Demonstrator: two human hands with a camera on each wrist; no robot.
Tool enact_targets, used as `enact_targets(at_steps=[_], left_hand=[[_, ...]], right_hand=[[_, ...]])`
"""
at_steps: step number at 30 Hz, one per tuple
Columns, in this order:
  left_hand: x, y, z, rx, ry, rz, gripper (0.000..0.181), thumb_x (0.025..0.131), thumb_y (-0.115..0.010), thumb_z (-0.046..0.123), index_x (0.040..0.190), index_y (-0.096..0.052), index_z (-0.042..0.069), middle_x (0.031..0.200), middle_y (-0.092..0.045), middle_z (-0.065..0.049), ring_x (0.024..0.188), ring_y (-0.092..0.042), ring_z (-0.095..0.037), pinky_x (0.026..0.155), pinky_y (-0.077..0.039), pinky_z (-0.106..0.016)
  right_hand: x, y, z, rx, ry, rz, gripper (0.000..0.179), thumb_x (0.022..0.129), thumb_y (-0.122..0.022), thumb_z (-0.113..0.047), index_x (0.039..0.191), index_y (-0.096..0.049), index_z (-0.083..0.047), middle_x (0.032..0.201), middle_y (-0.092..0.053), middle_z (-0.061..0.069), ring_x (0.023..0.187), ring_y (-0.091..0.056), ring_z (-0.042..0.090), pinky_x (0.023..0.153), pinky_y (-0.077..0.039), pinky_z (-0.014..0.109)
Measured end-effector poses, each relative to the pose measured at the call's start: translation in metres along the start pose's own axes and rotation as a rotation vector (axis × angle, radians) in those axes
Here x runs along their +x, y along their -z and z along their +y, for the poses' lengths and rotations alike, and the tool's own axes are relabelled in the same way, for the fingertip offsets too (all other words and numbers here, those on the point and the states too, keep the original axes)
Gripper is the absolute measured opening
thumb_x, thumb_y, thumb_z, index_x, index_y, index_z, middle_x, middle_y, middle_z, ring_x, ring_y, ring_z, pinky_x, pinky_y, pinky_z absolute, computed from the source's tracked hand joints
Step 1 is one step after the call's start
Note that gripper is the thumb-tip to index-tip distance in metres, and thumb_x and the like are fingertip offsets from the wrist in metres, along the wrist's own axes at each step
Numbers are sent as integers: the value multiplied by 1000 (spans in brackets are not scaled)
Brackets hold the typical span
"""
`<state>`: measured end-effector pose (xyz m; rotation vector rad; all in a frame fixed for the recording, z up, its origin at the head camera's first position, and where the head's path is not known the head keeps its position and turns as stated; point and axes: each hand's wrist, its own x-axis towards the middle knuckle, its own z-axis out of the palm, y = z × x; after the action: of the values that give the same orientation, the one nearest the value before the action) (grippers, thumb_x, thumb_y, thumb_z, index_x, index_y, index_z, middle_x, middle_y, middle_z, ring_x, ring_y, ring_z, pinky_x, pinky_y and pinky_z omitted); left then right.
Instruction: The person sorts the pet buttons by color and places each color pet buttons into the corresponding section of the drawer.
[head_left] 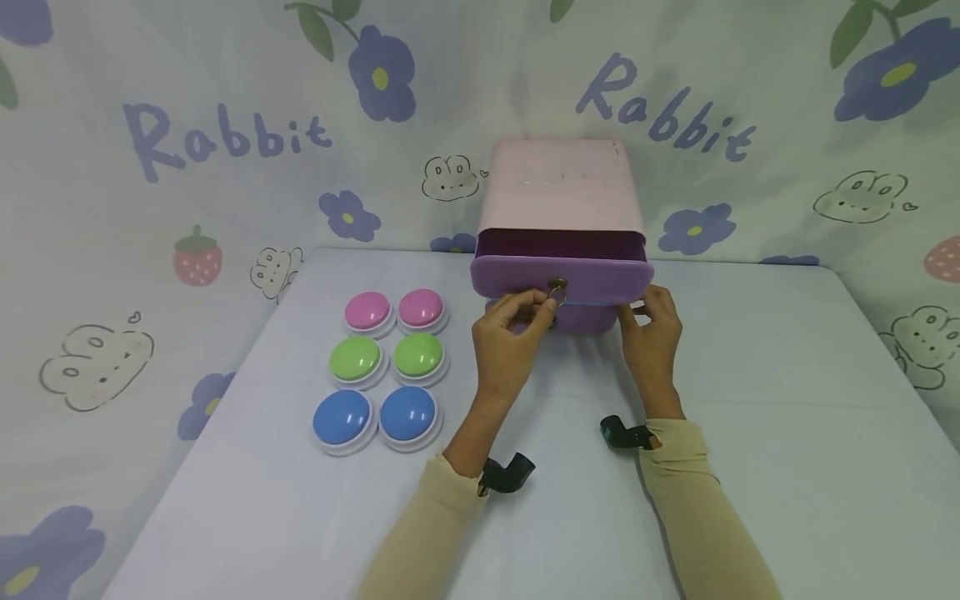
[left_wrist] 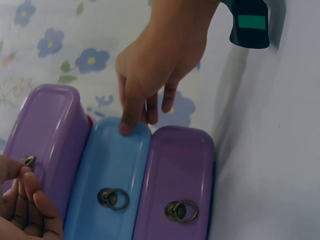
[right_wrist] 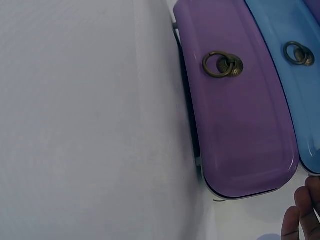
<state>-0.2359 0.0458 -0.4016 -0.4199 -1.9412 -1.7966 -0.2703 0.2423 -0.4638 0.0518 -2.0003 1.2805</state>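
A small pink cabinet (head_left: pixel 562 183) has its purple top drawer (head_left: pixel 600 282) pulled partway out, with a dark gap behind the front. My left hand (head_left: pixel 507 346) pinches the brass ring pull (head_left: pixel 557 293) of that drawer between thumb and fingertips. At the cabinet's right side is my right hand (head_left: pixel 651 343), one digit touching the end of the blue middle drawer (left_wrist: pixel 111 160) in the left wrist view. Its other fingers (right_wrist: pixel 304 202) lie loosely extended beside the cabinet. Under the blue drawer sits a purple bottom drawer (right_wrist: pixel 245 130), pushed in, its ring hanging loose.
Left of the cabinet, round push lights or buttons stand in pairs on the white table (head_left: pixel 787 467): pink (head_left: pixel 422 308), green (head_left: pixel 418 355) and blue (head_left: pixel 408 413). A patterned cloth (head_left: pixel 225 75) hangs right behind the cabinet.
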Motion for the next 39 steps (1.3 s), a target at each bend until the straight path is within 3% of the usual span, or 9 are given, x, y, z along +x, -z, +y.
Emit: enact_targets(at_steps=[5, 11, 17, 25, 33, 39], left_hand=[[-4, 1, -3, 2, -20, -2, 17, 93, -73, 19, 94, -75, 3, 88, -69, 0, 79, -65, -15, 72, -55, -30], [-8, 2, 0, 7, -19, 0, 15, 92, -74, 18, 93, -75, 3, 86, -69, 0, 76, -64, -15, 71, -55, -30], [-12, 3, 3, 0, -14, -7, 14, 92, -74, 17, 93, -75, 3, 85, -69, -3, 75, -64, -16, 71, -55, -30], [-19, 5, 5, 25, -35, -21, 14, 92, -74, 18, 94, -75, 4, 85, -68, -2, 76, -63, -15, 71, -55, -28], [-24, 7, 8, 20, -41, -23, 15, 92, -74, 19, 92, -75, 4, 83, -67, -1, 75, -63, -16, 69, -55, -29], [-28, 7, 12, 8, -26, -34, 14, 92, -74, 18, 93, -75, 3, 84, -67, -1, 76, -63, -16, 70, -55, -29]], right_hand=[[0, 1, 1, -14, 17, 0, 24, 91, -72, -2, 115, -72, 0, 106, -62, 16, 98, -56, 16, 82, -49, 28], [-1, 0, 3, -4, 17, 4, 20, 89, -72, 5, 109, -72, 4, 104, -62, 18, 96, -56, 14, 81, -50, 33], [-1, 0, 4, -5, 27, 16, 18, 87, -71, 8, 104, -73, 4, 102, -62, 16, 94, -55, 12, 81, -46, 20], [-1, 2, 4, -24, 26, 1, 23, 87, -71, 9, 110, -70, 5, 108, -62, 21, 99, -58, 23, 82, -44, 17], [-1, 2, 5, -53, 6, 1, 23, 86, -69, 11, 108, -69, 9, 106, -61, 22, 96, -59, 30, 79, -42, 22], [0, 2, 3, -85, 14, 11, 22, 87, -68, 9, 109, -68, 10, 106, -62, 23, 98, -61, 33, 83, -49, 39]])
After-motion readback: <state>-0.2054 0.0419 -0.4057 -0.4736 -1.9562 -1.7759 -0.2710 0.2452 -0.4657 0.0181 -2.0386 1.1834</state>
